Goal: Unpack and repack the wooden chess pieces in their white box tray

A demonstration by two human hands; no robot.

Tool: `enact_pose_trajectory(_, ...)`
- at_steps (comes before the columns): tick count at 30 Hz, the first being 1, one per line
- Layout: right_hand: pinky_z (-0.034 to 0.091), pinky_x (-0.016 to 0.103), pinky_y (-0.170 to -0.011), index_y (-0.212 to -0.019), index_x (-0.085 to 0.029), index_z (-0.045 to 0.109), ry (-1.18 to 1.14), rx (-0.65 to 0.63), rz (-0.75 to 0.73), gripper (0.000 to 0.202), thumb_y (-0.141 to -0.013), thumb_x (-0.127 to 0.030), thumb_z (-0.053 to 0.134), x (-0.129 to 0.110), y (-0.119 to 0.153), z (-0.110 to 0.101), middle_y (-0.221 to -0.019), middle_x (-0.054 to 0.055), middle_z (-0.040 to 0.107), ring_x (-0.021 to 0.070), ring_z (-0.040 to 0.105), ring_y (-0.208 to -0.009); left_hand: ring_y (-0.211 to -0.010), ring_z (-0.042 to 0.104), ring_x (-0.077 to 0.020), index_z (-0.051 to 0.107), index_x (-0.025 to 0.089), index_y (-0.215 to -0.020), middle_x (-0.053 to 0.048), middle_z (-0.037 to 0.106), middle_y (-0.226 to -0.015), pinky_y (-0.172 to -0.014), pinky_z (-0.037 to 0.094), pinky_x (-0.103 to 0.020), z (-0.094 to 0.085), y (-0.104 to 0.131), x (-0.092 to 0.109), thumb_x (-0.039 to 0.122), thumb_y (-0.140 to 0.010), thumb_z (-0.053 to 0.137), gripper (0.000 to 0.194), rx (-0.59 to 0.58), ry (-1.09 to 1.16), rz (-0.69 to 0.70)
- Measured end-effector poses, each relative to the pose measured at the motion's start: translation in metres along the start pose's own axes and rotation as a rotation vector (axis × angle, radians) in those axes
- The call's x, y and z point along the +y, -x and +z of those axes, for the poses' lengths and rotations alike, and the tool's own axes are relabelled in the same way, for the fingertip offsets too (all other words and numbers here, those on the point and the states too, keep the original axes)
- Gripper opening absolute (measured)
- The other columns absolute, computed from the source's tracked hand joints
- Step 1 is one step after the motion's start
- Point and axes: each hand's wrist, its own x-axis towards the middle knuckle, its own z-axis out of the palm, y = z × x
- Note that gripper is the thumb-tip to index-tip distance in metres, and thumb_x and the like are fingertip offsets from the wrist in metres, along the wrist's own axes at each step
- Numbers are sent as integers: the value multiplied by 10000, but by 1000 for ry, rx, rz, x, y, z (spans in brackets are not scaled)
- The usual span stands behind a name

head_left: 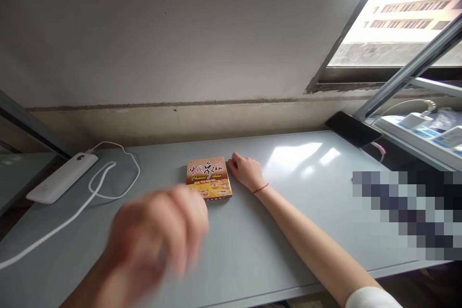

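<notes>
**Chinese chess box [209, 178] just L of R hand [248, 172]**

Box flat on surface [238, 250]; R fingers nearer, curled in, nothing seen in them, contact unclear. L hand [159, 231] blurred, can't tell grip; box lies beyond its fingers, slightly R. Near-square, long axis unclear. Txt: "Chinese chess" + 中国象棋.

chess box [210, 176]: orange-brown, chess-piece print | tabletop [252, 250]: grey | cable [67, 223]: white | wrist cord [260, 188]: red

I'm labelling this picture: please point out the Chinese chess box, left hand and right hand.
Chinese chess box [209, 176]: head view, middle of its printed top.
Left hand [160, 224]: head view, its blurred middle.
Right hand [247, 171]: head view, back of the hand.
</notes>
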Motion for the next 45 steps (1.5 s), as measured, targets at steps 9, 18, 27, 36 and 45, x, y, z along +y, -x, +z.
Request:
enact_pose_trajectory(9,186,253,-516,-905,-227,582,-7,-9,-12,264,-939,-344,348,1,0,-1,-771,38,687,160,579,-614,-859,607,-218,599,186,-904,-73,658,-914,-799,467,-335,17,-81,-139,228,-895,370,233,43,-802,34)
enact_pose_trajectory(18,183,242,-499,-824,-220,566,-70,-29,-54,261,-933,-345,364,4,4,-4,-712,22,663,139,533,-566,-884,582,-238,631,212,-993,-60,653,-945,-795,449,-346,20,-69,-149,169,-877,444,224,2,-956,7)
enact_pose_trajectory(27,184,244,-497,-818,-217,555,-86,-29,-71,259,-934,-352,367,6,5,-3,-719,17,659,136,530,-567,-892,579,-238,633,206,-1006,-60,651,-959,-810,438,-346,18,-69,-152,163,-878,456,222,-14,-948,6)
enact_pose_trajectory(36,194,243,-499,-808,-218,548,-96,-27,-92,255,-937,-347,369,6,7,-5,-743,14,662,129,530,-578,-886,578,-239,638,213,-1007,-63,652,-950,-796,441,-347,17,-69,-151,175,-882,458,223,-17,-948,10)
enact_pose_trajectory(45,260,231,-525,-989,-246,601,-195,3,-72,208,-909,-322,424,4,10,-7,-773,6,684,149,571,-633,-883,587,-243,639,194,-1015,-70,653,-940,-803,461,-360,17,-69,-151,169,-869,461,231,-21,-922,14)
